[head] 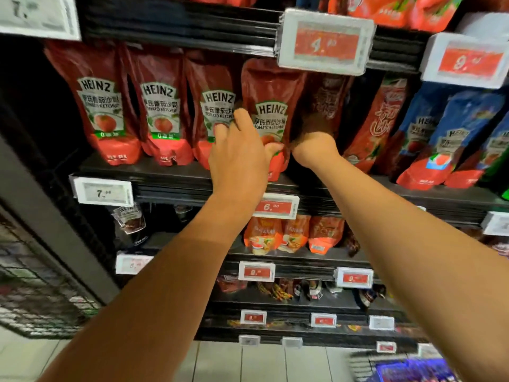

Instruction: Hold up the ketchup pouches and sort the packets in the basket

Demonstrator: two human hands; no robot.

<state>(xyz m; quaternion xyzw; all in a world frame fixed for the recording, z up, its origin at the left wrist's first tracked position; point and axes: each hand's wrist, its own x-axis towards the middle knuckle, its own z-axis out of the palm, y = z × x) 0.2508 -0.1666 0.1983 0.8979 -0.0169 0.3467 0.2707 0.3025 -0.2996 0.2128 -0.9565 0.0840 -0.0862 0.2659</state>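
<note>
Nearest to me, low and right of everything, is the blurred blue edge of a basket (pixel 413 370) over pale floor tiles. From there my two bare forearms rise toward the shelving. I take the red 6-something price tag (pixel 276 206) on the shelf lip as my landmark.

Just above and left of that tag, my left hand (pixel 238 158) lies on the front of a red Heinz ketchup pouch (pixel 271 106), fingers curled over its left edge and the thumb pressed across its lower face, so it is clamped on that pouch. The pouch stands directly above the tag, leaning forward out of the row, its base at the shelf edge.

Above and right of the tag, my right hand (pixel 314 146) goes into the gap just beside the pouch's right edge. Its fingers are out of sight behind the pack, so I cannot tell whether they are gripping or loose.

To do this well, I judge the pouch wants support at its heavy base rather than a pinch on the soft upper film, and the neighbouring ketchup pouch (pixel 214 106) touching it on the left should be steadied so it does not tip out with it.

Further left of the tag stand two more Heinz pouches (pixel 129 106); far right, blue-topped pouches (pixel 429 139). Overhead hangs a red 4-something price tag (pixel 326 42).
</note>
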